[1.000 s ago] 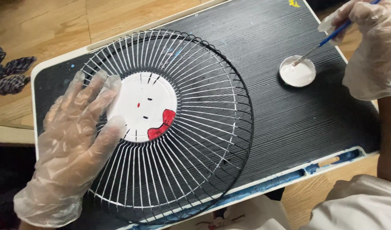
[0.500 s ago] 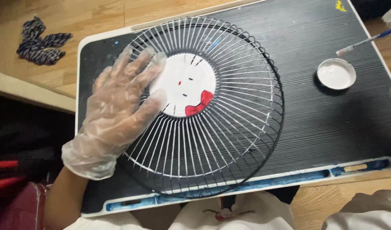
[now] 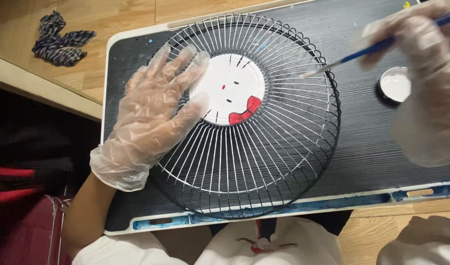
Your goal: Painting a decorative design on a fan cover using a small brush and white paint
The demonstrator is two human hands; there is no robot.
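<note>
Head view: a wire fan guard (image 3: 244, 118) is laid flat on the middle of a black lap desk (image 3: 372, 162), its white centre disc (image 3: 230, 91) painted with a red bow. The gloved left hand (image 3: 146, 118) is spread flat on the guard's left side, fingertips touching the disc. A blue-handled paintbrush (image 3: 377, 46) is pinched by the gloved right hand (image 3: 426, 73) near the desk's right edge, its tip held over the guard's right wires, beside a small pot of white paint (image 3: 394, 84).

home | wooden floor (image 3: 117, 19) | lap desk (image 3: 382, 162) | crumpled cloth (image 3: 60, 41)
</note>
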